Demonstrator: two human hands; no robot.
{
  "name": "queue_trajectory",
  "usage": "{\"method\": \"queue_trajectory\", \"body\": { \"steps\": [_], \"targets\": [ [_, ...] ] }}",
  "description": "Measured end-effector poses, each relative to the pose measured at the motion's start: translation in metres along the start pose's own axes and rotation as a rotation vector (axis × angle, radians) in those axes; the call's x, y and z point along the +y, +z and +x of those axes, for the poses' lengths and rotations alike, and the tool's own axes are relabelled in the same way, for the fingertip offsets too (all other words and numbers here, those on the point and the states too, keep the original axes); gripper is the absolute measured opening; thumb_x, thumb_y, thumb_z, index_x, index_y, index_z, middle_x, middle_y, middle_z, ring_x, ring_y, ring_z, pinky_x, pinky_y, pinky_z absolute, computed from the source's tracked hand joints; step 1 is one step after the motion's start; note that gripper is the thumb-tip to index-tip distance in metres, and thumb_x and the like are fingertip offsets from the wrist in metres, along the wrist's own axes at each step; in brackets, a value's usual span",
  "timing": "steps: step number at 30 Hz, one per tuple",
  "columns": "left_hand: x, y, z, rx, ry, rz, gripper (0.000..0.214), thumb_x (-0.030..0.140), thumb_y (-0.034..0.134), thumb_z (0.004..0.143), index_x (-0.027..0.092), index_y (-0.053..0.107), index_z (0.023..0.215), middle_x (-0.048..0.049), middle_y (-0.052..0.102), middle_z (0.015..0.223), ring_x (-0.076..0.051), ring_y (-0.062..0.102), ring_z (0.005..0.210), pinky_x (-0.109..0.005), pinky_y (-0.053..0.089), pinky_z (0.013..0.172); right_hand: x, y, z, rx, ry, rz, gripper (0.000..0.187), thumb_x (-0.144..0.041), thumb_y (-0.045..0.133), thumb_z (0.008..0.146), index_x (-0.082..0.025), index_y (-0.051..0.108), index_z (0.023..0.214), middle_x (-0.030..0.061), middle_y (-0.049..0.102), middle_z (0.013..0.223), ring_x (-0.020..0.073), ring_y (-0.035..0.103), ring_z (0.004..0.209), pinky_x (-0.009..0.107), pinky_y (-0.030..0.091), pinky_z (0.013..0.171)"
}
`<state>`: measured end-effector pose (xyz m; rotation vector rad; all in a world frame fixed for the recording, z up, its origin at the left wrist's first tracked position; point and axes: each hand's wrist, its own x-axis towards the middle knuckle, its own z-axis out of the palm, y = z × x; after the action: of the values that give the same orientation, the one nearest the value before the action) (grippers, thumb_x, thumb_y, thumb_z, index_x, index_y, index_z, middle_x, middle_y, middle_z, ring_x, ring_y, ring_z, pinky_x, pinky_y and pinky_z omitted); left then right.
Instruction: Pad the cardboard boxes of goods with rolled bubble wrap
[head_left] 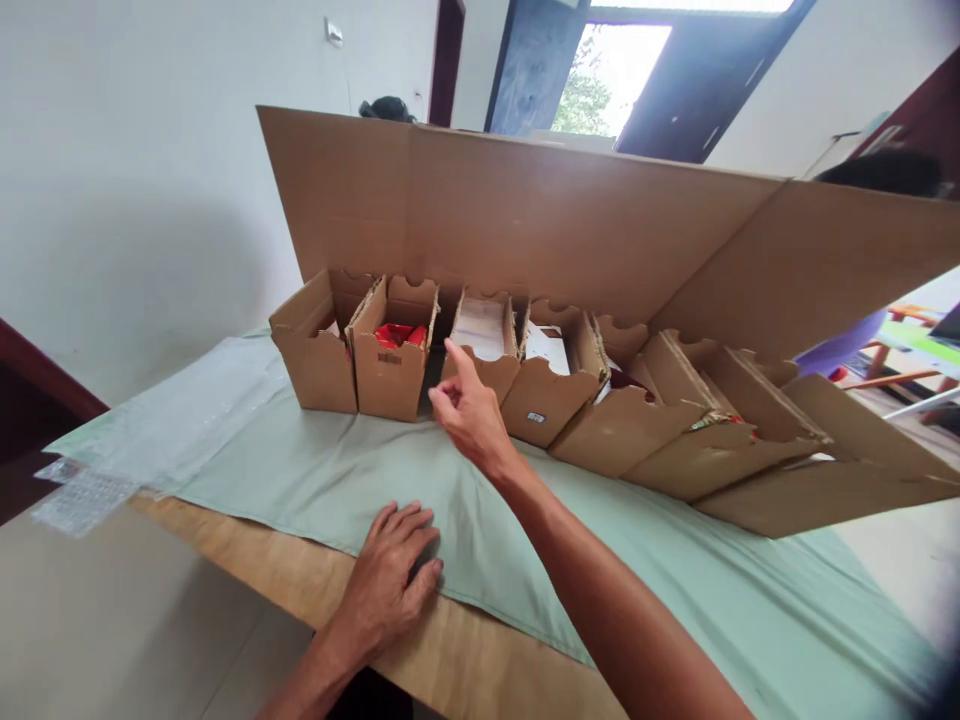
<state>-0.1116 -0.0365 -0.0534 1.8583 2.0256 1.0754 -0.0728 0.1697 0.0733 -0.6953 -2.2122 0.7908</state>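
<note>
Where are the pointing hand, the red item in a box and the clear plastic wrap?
Right hand (475, 412): head view, its back.
Red item (400, 336): head view, its visible top.
Clear plastic wrap (184, 412): head view, near its middle.

The right hand (471, 408) points, index finger (460, 362) extended; left hand (395, 568) rests palm down.

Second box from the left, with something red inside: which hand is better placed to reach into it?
Probably the right hand: it is raised nearer that box, index finger extended, while the left hand rests on the green cloth near the table's edge.
</note>
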Motion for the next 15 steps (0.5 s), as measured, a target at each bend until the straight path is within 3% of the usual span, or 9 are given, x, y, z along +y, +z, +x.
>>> {"method": "queue_trajectory", "body": {
  "steps": [3,6,8,11,15],
  "targets": [
    [-0.005,0.005,0.003,0.067,0.010,-0.084,0.032,0.021,0.059,0.091,0.024,0.077,0.116,-0.0124,0.074,0.131,-0.032,0.064,0.133,-0.063,0.042,0.120,-0.026,0.009,0.049,-0.062,0.030,-0.265,0.053,-0.020,0.063,0.085,-0.025,0.064,0.138,0.0009,0.073,0.080,0.0222,0.066,0.075,0.032,0.048,0.075],
    [-0.010,0.007,-0.002,0.249,-0.034,-0.175,0.033,0.021,0.058,0.092,0.024,0.074,0.121,-0.0136,0.074,0.130,-0.031,0.067,0.126,-0.058,0.051,0.113,-0.033,0.012,0.056,-0.064,0.042,-0.321,0.019,-0.019,0.062,0.087,-0.024,0.075,0.099,0.0029,0.074,0.081,0.0228,0.067,0.076,0.031,0.045,0.072],
    [-0.009,0.005,-0.008,0.504,-0.152,-0.236,0.042,0.023,0.058,0.095,0.023,0.065,0.137,-0.0157,0.065,0.143,-0.030,0.062,0.133,-0.055,0.051,0.113,-0.032,0.006,0.035,-0.078,0.017,-0.312,0.013,-0.021,0.061,0.089,-0.024,0.074,0.087,0.0026,0.075,0.080,0.0218,0.067,0.075,0.030,0.044,0.071],
    [-0.003,-0.003,-0.015,0.831,-0.286,-0.378,0.062,0.030,0.058,0.099,0.023,0.040,0.158,-0.0166,0.041,0.165,-0.031,0.040,0.153,-0.056,0.033,0.126,-0.032,-0.023,-0.021,-0.084,-0.115,-0.287,0.015,-0.024,0.060,0.092,-0.024,0.074,0.087,0.0036,0.077,0.085,0.0212,0.068,0.079,0.031,0.045,0.074],
    [0.002,-0.012,-0.016,0.902,-0.335,-0.575,0.066,0.040,0.055,0.103,0.024,0.032,0.163,-0.0148,0.032,0.170,-0.029,0.030,0.158,-0.049,0.023,0.131,-0.032,-0.087,-0.104,-0.122,-0.259,-0.244,0.023,-0.033,0.056,0.100,-0.027,0.076,0.093,0.0032,0.078,0.087,0.0201,0.070,0.076,0.032,0.048,0.073]
  ]
}}
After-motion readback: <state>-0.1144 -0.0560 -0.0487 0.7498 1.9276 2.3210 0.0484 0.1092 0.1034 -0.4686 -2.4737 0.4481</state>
